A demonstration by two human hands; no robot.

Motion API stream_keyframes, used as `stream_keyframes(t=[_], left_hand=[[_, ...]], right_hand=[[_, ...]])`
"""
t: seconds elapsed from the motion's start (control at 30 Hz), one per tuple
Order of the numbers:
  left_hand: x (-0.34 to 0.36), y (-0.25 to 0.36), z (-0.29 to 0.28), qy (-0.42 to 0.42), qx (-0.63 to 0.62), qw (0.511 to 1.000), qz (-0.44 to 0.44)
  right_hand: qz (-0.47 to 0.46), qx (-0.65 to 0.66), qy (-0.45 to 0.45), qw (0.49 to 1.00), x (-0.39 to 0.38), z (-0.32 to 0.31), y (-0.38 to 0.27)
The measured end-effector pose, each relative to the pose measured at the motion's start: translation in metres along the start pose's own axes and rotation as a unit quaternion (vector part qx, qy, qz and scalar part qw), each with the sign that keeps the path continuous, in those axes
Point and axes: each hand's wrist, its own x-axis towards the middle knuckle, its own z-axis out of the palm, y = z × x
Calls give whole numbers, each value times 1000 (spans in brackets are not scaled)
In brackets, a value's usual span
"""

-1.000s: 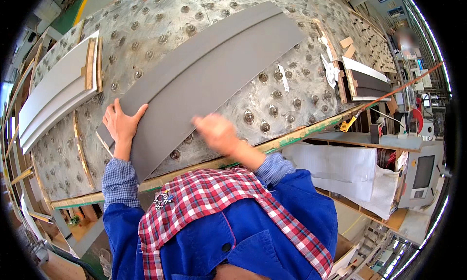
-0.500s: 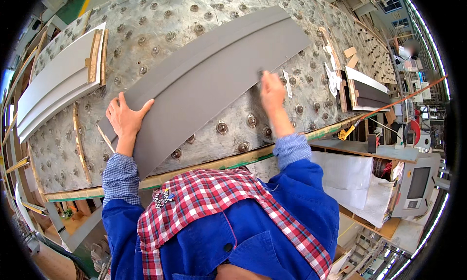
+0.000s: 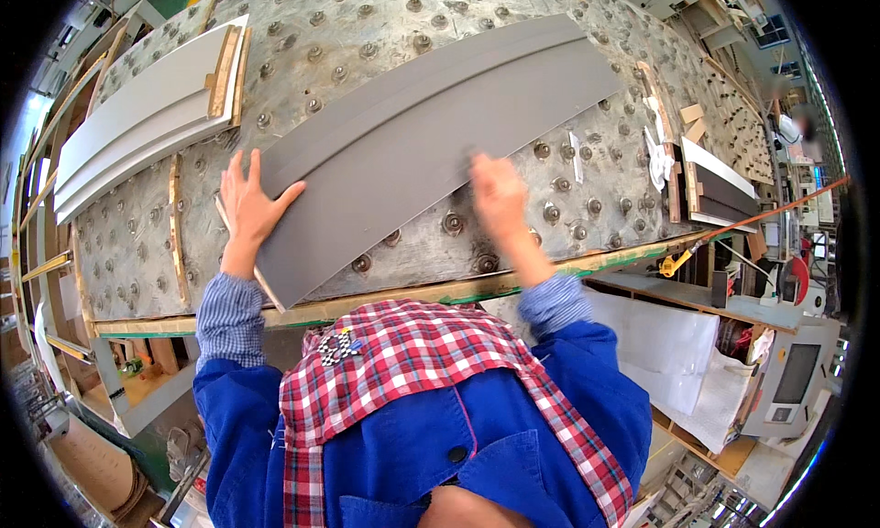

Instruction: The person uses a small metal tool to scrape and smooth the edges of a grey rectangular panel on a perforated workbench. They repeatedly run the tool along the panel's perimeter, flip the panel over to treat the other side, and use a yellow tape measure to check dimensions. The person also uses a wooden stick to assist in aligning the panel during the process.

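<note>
A long dark grey panel (image 3: 412,134) with a raised strip along its length lies diagonally on a metal table (image 3: 422,262) studded with rollers. My left hand (image 3: 252,203) presses on the panel's left end, fingers spread and thumb out. My right hand (image 3: 495,193) is at the near edge, blurred, fingers curled around something small and dark that I cannot make out, against the surface. A narrow white strip (image 3: 576,157) lies just beyond that edge.
White panels with wooden pieces (image 3: 147,115) lie at the left; white and dark panels (image 3: 715,180) at the right, beside crumpled white scraps (image 3: 658,157). A yellow-handled tool (image 3: 674,262) hangs at the right edge. Below stand a shelf and grey machine (image 3: 788,381).
My right hand swept up and rightward along the panel, then back slightly left and down. My left hand stays on the panel's left end. The whole view has shifted a little.
</note>
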Motion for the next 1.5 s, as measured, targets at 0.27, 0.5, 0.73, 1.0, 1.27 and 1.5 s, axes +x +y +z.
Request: stream_keyframes(t=[0.27,0.5,0.73,1.0,1.27,1.5], left_hand=[[-30,-46,27,78,-149,986,11],[-30,-16,33,104,-149,983,-1],[-25,11,40,113,-152,982,-5],[-8,59,49,110,-154,982,-13],[-5,55,59,115,-149,982,-14],[-1,53,59,99,-157,983,-7]], right_hand=[[129,-71,47,988,4,-4,69],[-40,59,-76,995,-41,33,-117],[-108,9,-42,993,-21,8,-66],[56,-110,51,991,6,-14,71],[-8,121,-86,989,-66,24,-142],[-24,127,-88,988,-45,14,-94]])
